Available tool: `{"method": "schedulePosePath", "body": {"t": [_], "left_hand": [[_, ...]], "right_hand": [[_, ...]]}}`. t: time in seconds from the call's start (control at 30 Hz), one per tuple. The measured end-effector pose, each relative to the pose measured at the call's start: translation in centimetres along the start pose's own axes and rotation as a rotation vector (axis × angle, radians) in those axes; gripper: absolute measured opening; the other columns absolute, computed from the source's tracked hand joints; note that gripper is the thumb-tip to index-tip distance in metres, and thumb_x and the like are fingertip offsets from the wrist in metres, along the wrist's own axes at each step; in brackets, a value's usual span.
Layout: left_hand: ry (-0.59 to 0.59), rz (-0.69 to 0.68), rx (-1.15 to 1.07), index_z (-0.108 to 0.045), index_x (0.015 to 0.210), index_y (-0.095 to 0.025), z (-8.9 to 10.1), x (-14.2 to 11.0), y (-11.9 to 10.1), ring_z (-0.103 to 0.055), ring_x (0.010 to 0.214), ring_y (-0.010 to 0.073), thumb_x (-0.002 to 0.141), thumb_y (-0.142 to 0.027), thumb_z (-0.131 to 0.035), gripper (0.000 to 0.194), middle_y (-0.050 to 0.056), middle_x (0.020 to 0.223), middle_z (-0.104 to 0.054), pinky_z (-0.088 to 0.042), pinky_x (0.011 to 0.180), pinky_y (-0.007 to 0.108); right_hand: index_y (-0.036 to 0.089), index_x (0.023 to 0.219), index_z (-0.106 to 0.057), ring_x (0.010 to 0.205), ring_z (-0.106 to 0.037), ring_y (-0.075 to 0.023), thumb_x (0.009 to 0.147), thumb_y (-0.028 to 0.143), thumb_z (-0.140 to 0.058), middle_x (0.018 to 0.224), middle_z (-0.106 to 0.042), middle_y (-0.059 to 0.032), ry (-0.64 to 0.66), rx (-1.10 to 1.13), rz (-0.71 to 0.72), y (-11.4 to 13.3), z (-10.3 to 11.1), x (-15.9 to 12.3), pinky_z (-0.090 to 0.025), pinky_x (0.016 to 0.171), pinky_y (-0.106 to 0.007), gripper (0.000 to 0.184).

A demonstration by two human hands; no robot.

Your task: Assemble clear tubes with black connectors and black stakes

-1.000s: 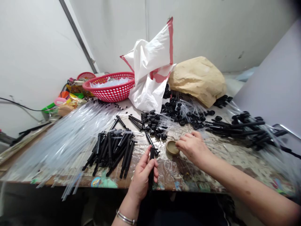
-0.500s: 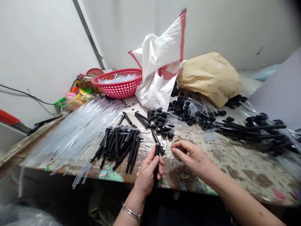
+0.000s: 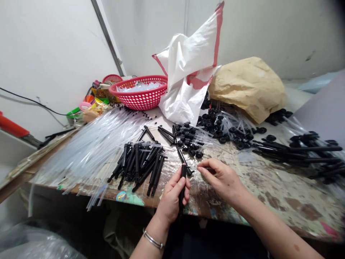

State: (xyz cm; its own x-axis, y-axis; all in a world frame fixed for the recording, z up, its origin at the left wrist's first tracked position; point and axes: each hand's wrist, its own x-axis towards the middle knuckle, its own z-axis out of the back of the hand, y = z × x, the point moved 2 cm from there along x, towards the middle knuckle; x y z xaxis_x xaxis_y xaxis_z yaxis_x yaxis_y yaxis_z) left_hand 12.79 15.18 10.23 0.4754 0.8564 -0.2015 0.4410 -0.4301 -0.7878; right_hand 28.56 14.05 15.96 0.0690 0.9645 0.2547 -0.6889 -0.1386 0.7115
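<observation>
With fingers and thumb of the left hand (image 3: 171,196) closed around a black tube (image 3: 184,171), holding it nearly upright toward six o'clock on the view's clock face. With thumb and forefinger of the right hand (image 3: 223,178) pinched together at four o'clock, well apart from the tube. Cannot tell what, if anything, is caught between those tips; too small to make out. Find a jointed black piece (image 3: 181,155) on the table (image 3: 283,187) just past the tube's upper end. Find a heap of black rods (image 3: 137,162) toward eight, clear tubing (image 3: 88,147) spread toward nine, and a red basket (image 3: 140,99) at ten. See also a white sack (image 3: 185,72) near one, a tan bag (image 3: 248,86) at two, and black round parts (image 3: 238,136) at three.
</observation>
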Motion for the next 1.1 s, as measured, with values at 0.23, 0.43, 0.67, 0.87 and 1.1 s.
{"method": "schedulePosePath", "body": {"t": [0.23,0.43,0.67,0.87,1.1], "left_hand": [[-0.025,0.009,-0.017,-0.051,0.125,-0.021,0.0,-0.1,-0.1,-0.042,0.045,0.0036,0.081,-0.031,-0.059,0.045,-0.001,0.073,-0.054,-0.027,0.037,0.015],[-0.003,0.001,-0.011,-0.052,0.123,-0.021,0.1,-0.1,-0.1,-0.042,0.046,0.0031,0.083,-0.029,-0.057,0.041,-0.001,0.073,-0.053,-0.026,0.037,0.015],[-0.003,0.010,0.002,-0.055,0.121,-0.022,0.1,-0.1,0.0,-0.040,0.045,0.0030,0.081,-0.032,-0.059,0.041,-0.001,0.073,-0.053,-0.025,0.038,0.016],[0.021,0.011,0.004,-0.054,0.120,-0.022,0.1,-0.1,0.1,-0.036,0.045,0.0026,0.083,-0.031,-0.058,0.039,-0.002,0.073,-0.050,-0.024,0.039,0.016],[0.061,0.064,-0.059,-0.056,0.117,-0.022,0.0,0.0,0.0,-0.029,0.044,0.0020,0.082,-0.030,-0.059,0.036,-0.003,0.069,-0.047,-0.019,0.038,0.014]], "right_hand": [[0.019,0.084,-0.062,0.073,-0.060,-0.0162,0.084,0.030,-0.049,0.078,-0.066,-0.0036,0.001,-0.008,0.002,-0.3,0.0,0.0,-0.046,0.067,-0.028,0.017],[0.019,0.083,-0.060,0.072,-0.058,-0.0152,0.085,0.028,-0.047,0.077,-0.063,-0.0033,0.019,-0.020,0.014,0.3,-0.1,0.2,-0.045,0.065,-0.026,0.016],[0.018,0.088,-0.057,0.074,-0.057,-0.0168,0.089,0.028,-0.037,0.080,-0.062,-0.0050,0.156,-0.083,0.014,0.3,-1.1,0.1,-0.043,0.067,-0.028,0.022],[0.018,0.079,-0.057,0.070,-0.056,-0.0177,0.090,0.028,-0.034,0.074,-0.061,-0.0058,0.225,-0.195,0.042,0.2,-1.2,0.2,-0.041,0.064,-0.029,0.028],[0.018,0.075,-0.057,0.066,-0.056,-0.0165,0.088,0.027,-0.036,0.070,-0.062,-0.0053,0.231,-0.240,0.100,0.1,-1.4,0.7,-0.040,0.062,-0.027,0.027]]}}
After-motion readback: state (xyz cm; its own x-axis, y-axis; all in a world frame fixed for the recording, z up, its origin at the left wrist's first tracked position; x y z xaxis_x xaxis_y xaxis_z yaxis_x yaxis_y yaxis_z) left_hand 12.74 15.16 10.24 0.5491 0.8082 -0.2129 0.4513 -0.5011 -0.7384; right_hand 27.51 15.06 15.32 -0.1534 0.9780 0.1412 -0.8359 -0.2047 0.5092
